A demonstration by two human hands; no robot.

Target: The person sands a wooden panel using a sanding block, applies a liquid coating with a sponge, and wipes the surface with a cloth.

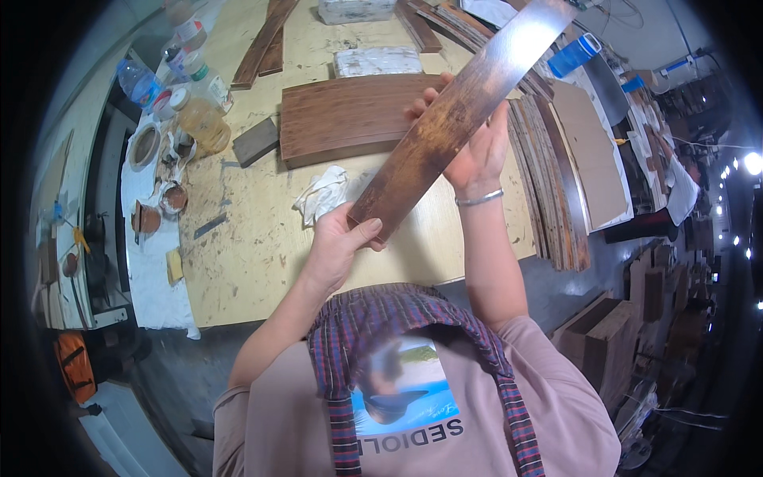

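Note:
A long brown wooden board [435, 141] with a glossy face slants up to the right above the table. Gripping its near end is my left hand [343, 242], thumb on top. My right hand [478, 147] supports the board farther up from beneath, its fingertips curling past the far edge; the palm is partly hidden. Under the board, a stack of brown wooden planks [342, 119] lies on the table. Beside my left hand rests a crumpled white cloth [322, 193]. A dark grey block [256, 143] sits left of the stack.
Bottles and jars, including an amber jar [203, 127], crowd the table's left side. Stacked boards [548, 183] line the right edge near a cardboard sheet [584, 151]. A blue bottle [574, 56] stands at the far right. Wooden strips [266, 44] lie at the back.

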